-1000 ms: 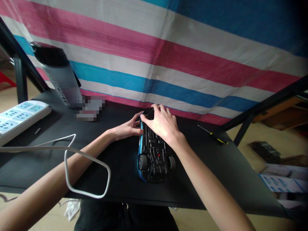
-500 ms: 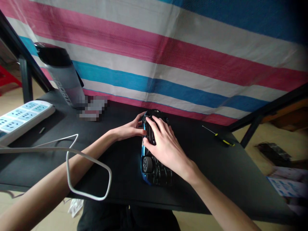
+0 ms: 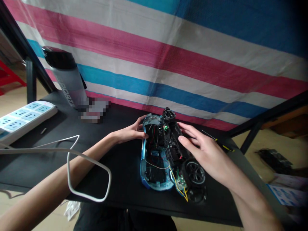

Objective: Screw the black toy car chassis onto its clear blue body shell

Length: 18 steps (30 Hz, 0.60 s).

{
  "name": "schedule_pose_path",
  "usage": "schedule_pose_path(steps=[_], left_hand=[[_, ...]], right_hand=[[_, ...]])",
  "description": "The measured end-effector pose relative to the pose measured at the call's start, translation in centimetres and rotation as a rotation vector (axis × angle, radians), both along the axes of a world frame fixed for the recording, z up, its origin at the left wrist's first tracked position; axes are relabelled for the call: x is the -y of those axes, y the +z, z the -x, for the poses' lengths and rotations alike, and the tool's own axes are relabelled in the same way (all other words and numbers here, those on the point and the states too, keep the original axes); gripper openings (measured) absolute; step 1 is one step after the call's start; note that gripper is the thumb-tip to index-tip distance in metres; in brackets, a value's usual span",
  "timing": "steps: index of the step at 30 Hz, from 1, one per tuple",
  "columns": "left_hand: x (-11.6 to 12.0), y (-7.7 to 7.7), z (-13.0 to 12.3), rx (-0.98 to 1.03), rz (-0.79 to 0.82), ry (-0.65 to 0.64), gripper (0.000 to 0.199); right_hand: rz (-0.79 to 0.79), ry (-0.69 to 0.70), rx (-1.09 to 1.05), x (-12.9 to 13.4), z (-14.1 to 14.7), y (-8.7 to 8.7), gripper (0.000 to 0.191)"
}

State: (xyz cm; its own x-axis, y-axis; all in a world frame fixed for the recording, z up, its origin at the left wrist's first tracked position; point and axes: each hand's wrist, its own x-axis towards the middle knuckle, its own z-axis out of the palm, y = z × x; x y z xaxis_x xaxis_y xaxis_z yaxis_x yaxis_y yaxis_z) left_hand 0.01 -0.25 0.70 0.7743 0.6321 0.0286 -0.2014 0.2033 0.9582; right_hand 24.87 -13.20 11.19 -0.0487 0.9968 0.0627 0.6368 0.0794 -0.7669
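A blue toy car body shell lies upside down on the black table, its hollow inside facing up. My left hand grips the shell's left edge, thumb over the rim. The black toy car chassis is tilted on its side against the shell's right edge, wheels to the right. My right hand holds the chassis from its underside, with some fingertips hidden behind it. Thin wires, yellow among them, hang at the near end, and a pale wire runs between shell and chassis.
A yellow-and-black screwdriver lies right of my right hand. At the left are a white power strip, a looped white cable and a bottle with a black lid. A striped sheet hangs behind the table.
The chassis has come out of the shell and swung over to the right with my right hand, exposing the wires and inside. My left hand has stayed on the shell's edge.
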Motion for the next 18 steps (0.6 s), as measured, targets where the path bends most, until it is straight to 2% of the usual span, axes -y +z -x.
schedule_pose_path(steps=[5,10,14,18], left_hand=[[0.0,0.1,0.1,-0.018,0.022,0.001,0.091],[-0.2,0.1,0.3,-0.043,0.021,-0.005,0.092],[-0.4,0.2,0.3,-0.056,0.020,-0.013,0.095],[-0.6,0.2,0.3,-0.050,0.002,-0.019,0.095]], right_hand=[[0.075,-0.112,-0.199,0.3,-3.9,-1.0,0.054],[0.219,-0.164,-0.348,0.5,-6.8,-3.8,0.056],[0.266,-0.238,-0.485,1.2,-7.8,-5.8,0.053],[0.221,-0.315,-0.545,1.5,-7.7,-6.7,0.049]])
